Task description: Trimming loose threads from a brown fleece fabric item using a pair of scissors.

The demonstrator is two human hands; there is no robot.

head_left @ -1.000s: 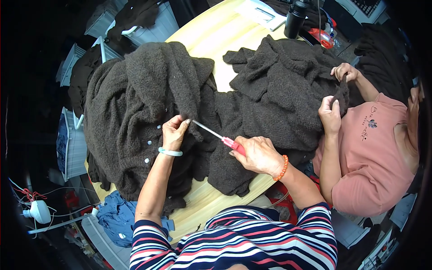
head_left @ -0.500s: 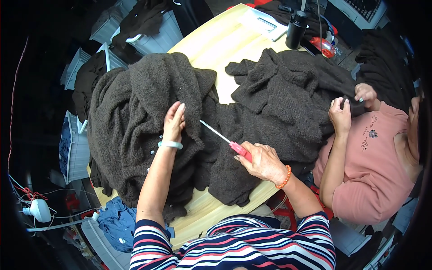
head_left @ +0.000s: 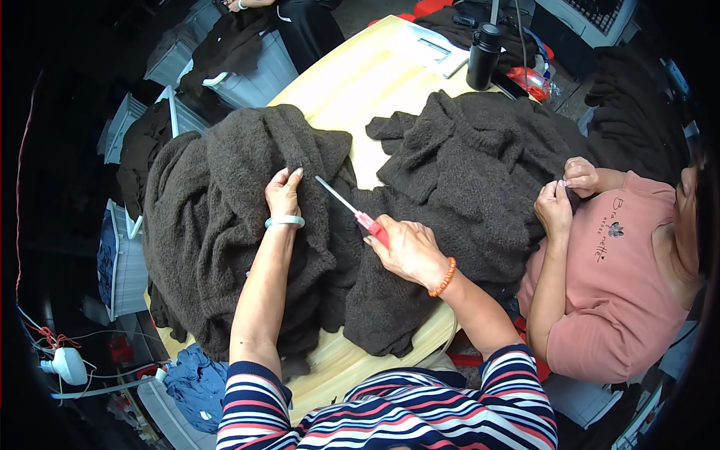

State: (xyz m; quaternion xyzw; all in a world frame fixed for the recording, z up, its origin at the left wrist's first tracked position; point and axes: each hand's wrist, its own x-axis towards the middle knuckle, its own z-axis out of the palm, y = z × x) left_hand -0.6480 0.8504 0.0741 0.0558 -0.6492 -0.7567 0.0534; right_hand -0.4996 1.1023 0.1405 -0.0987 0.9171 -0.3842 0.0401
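The left hand (head_left: 283, 196) rests on the left heap of dark brown, fuzzy knitwear (head_left: 225, 165), thumb and fingertips drawn close together; whether they pinch a fold cannot be told. The right hand (head_left: 409, 251) is closed around the red handle of a slim metal-shafted tool (head_left: 362, 218), whose shaft slants far and left, its tip near the left fingertips. Whether the tip touches the cloth is unclear.

The left forearm covers part of the left heap, where a small pale button (head_left: 248, 274) barely shows. To the right lies a second dark brown knit heap (head_left: 472, 172), its right edge partly behind a co-worker in a pink shirt (head_left: 600, 292). What that person's hands (head_left: 555, 210) pinch is hard to make out.

Both heaps lie on a pale wood-grain counter (head_left: 337, 82), much of it covered. At its far right stand a black cylindrical bottle (head_left: 484, 60) and flat white papers (head_left: 439, 51). Far right, a dark keyboard (head_left: 604, 13) is cut off. Left are white plastic bins (head_left: 259, 75); near left, crumpled blue cloth (head_left: 196, 386). The left rim sinks into darkness.
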